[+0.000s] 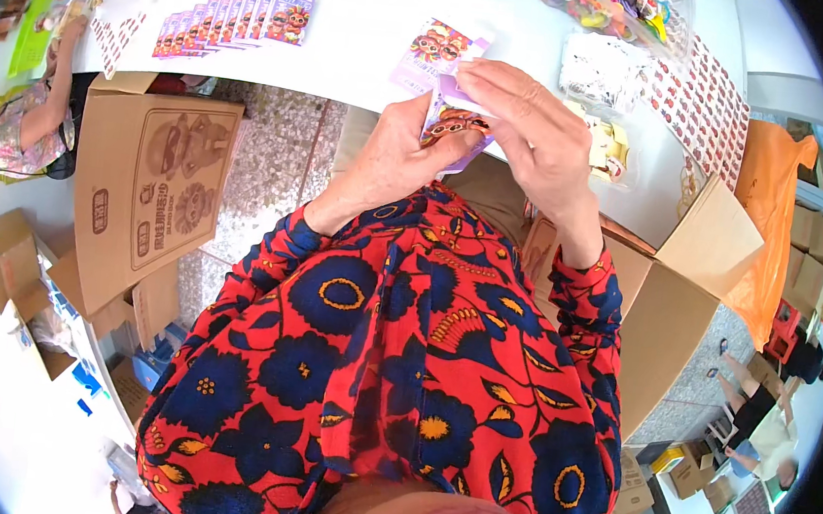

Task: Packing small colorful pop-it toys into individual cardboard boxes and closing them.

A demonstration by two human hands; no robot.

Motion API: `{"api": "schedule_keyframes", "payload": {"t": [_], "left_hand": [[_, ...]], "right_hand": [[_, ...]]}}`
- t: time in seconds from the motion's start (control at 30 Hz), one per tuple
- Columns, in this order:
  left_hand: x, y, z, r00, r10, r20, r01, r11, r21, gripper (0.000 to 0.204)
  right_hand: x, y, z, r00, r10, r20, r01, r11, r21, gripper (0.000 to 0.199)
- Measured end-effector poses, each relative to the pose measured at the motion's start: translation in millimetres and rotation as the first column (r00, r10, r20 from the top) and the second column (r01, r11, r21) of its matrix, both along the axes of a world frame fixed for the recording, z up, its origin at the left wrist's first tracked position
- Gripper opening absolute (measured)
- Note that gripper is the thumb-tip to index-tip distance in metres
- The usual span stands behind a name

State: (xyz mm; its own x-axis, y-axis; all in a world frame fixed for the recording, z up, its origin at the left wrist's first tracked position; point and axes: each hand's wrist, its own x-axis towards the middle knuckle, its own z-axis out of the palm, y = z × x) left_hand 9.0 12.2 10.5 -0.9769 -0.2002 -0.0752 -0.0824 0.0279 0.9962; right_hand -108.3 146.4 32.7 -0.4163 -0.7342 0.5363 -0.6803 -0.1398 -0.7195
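Both hands meet over the near edge of the white work table [372, 45], clamped together on one small purple printed card packet with a cartoon face [449, 122]: the left hand [391, 161] pinches it from below with thumb and fingers, and the right hand [532, 135] closes over its top edge, fingers curled down on it. Judging by how things lie, the work is partly done: a fanned row of matching purple packets [236, 17] lies finished-looking on the table well to the left of the held packet, and one more purple packet [429, 53] lies flat just beyond it, touching or nearly touching the right hand's fingertips. What seems left is whatever goes into or onto the held packet, and a clear bag of colourful small toys [595, 2] at the far right of the table still looks full. Beside the held packet on the right sit a crinkled silvery bag [603, 67] and a clear bag of pale yellow pieces [613, 143]. Open brown cardboard boxes [156, 188] stand on the floor left and right below the table. The held packet's lower half is hidden behind the left thumb, so whether it is open cannot be told; the toys are too small to make out.
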Motion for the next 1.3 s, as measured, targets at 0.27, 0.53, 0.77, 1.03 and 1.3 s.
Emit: {"api": "schedule_keyframes", "payload": {"t": [0.27, 0.53, 0.77, 1.03, 1.3], "left_hand": [[1, 5, 0, 0.995, -0.104, -0.001, 0.098, 0.931, 0.352, 0.033], [2, 11, -11, 0.994, -0.108, -0.021, 0.109, 0.958, 0.266, 0.040], [0, 11, -12, 0.997, -0.053, -0.051, 0.058, 0.993, 0.101, 0.044], [0, 14, -8, 0.995, -0.085, -0.049, 0.090, 0.991, 0.099, 0.045], [2, 12, -3, 0.992, -0.125, -0.009, 0.124, 0.964, 0.234, 0.039]], "right_hand": [[-2, 10, -3, 0.997, 0.053, 0.056, -0.056, 0.996, 0.062, 0.026], [-19, 27, 11, 0.788, 0.143, 0.599, -0.288, 0.945, 0.154, 0.030], [-18, 28, 17, 0.832, 0.126, 0.541, -0.270, 0.943, 0.196, 0.027], [-12, 25, 22, 0.892, -0.049, 0.450, -0.093, 0.953, 0.288, 0.023], [-11, 24, 25, 0.985, -0.003, 0.170, -0.044, 0.961, 0.272, 0.022]]}}
